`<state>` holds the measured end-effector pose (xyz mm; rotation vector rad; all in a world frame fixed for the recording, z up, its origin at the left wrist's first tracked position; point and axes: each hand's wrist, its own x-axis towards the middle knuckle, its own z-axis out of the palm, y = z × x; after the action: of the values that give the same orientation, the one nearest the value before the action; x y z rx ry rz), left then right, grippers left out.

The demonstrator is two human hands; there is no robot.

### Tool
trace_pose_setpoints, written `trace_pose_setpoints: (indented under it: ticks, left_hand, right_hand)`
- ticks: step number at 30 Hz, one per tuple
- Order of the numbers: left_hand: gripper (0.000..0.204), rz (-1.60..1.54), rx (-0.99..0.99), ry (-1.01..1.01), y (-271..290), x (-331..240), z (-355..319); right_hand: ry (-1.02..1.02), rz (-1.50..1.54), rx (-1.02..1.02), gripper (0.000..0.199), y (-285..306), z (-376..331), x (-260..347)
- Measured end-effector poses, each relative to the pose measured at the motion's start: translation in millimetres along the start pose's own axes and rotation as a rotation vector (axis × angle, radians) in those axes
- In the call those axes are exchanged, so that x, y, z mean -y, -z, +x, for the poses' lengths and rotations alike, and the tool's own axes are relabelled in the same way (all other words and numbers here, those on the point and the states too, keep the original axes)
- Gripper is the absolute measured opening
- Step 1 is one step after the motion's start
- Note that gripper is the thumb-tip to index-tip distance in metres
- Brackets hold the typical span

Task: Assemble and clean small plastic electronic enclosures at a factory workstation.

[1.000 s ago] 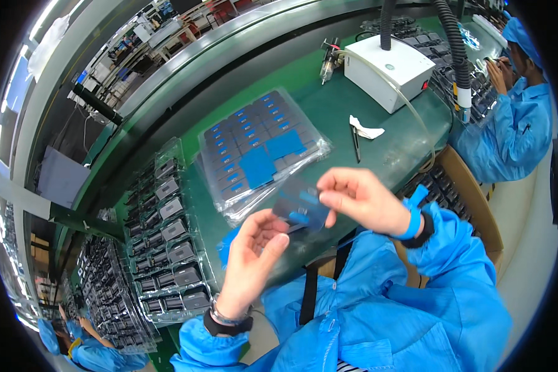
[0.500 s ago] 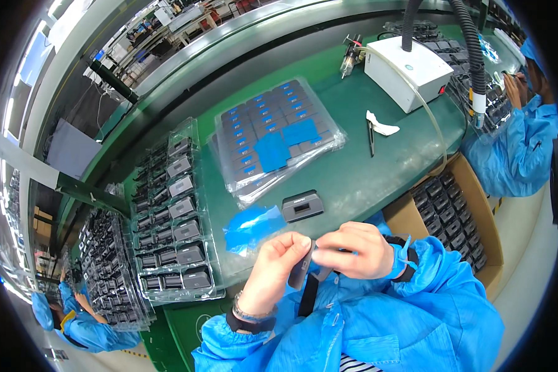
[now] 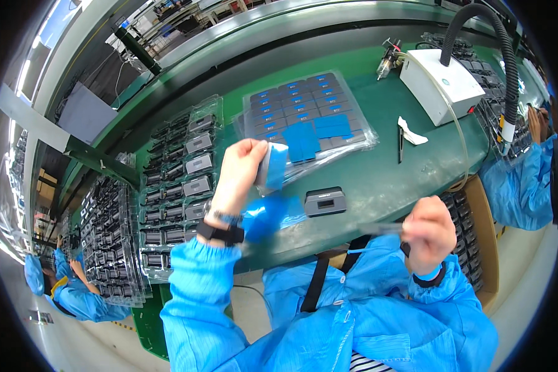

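Observation:
My left hand [image 3: 242,162] is raised near the front left corner of the stacked panels. Its thumb and fingers pinch a piece of blue film [image 3: 278,166] with a greyish strip along its edge. Below it, a smeared blue patch [image 3: 265,218] hangs over crumpled blue film [image 3: 291,212] on the bench. At the right, my right hand [image 3: 431,230] is closed on a thin grey piece [image 3: 381,229], blurred by motion, over the bench's front edge. A dark grey housing with a small window [image 3: 325,202] lies on the bench between my hands.
Dark panels with blue labels [image 3: 273,116] lie on clear sheets; blue film pieces [image 3: 301,141] rest on them. Left stand trays of housings [image 3: 198,164]. Tweezers [image 3: 400,146], a white wipe [image 3: 411,132] and a white hosed box [image 3: 443,87] sit right. A carton [image 3: 491,248] stands below; co-workers sit both sides.
My hands have parted: the left moved up and left with blue film, the right moved right with a thin grey piece. The view has shifted, and a blurred blue patch appears below my left hand.

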<state>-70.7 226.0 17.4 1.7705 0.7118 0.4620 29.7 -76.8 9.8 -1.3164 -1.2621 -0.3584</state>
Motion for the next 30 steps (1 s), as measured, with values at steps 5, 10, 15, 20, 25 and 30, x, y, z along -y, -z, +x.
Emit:
trace_pose_setpoints:
  ticks: [5,10,15,20,25,30]
  left_hand:
    - [0.019,0.861,-0.373,-0.181,-2,44,49]
    - [0.043,0.718,-0.155,-0.578,-44,1,-3]
    - [0.057,0.835,0.290,-0.511,-75,-6,-83]
    - [0.051,0.890,0.214,-0.582,-83,3,-71]
    - [0.045,0.713,0.014,-0.528,-98,-37,-79]
    - [0.043,0.439,0.158,-0.625,-177,-67,-70]
  right_hand:
    - [-0.568,0.255,-0.174,0.015,-16,-10,6]
    - [-0.773,0.307,-0.188,0.017,5,-31,3]
    - [-1.032,0.508,-0.183,0.017,6,-37,-13]
    - [-1.026,0.515,-0.227,0.018,22,-44,-10]
    - [-0.996,0.479,-0.302,0.019,41,-50,-9]
    - [-0.783,0.189,-0.357,0.020,77,-49,6]
